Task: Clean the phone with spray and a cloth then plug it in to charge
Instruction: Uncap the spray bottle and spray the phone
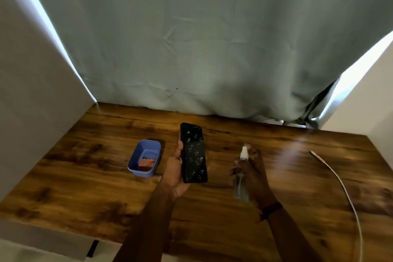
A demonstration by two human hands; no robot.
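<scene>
Hands apart: left hand (176, 173) cradles droplet-speckled glossy phone (194, 153), right hand (255, 178) grips clear spray bottle (241, 178).

L hand (175, 169) holds droplet-covered phone (193, 153); R hand (254, 173) grips spray bottle (241, 176) above table (85, 176).

Wooden table (85, 176) runs across the lower view; grey-green curtain (202, 38) hangs behind its far edge, pale wall panels to either side. Black slab phone (193, 153) sits above table centre, lying in the left hand (175, 174), screen up, long axis running away from the person. Left of the phone, on the table: blue plastic tub (144, 157), with a folded red-brown cloth (146, 164) inside at its near end. Right of the phone, apart from it: clear spray bottle (241, 174), held in the right hand (255, 178), nozzle end farthest from the person. Further right, white charging cable (344, 187) lies on the table, plug end toward the far edge, the cord trailing off the near side.
</scene>
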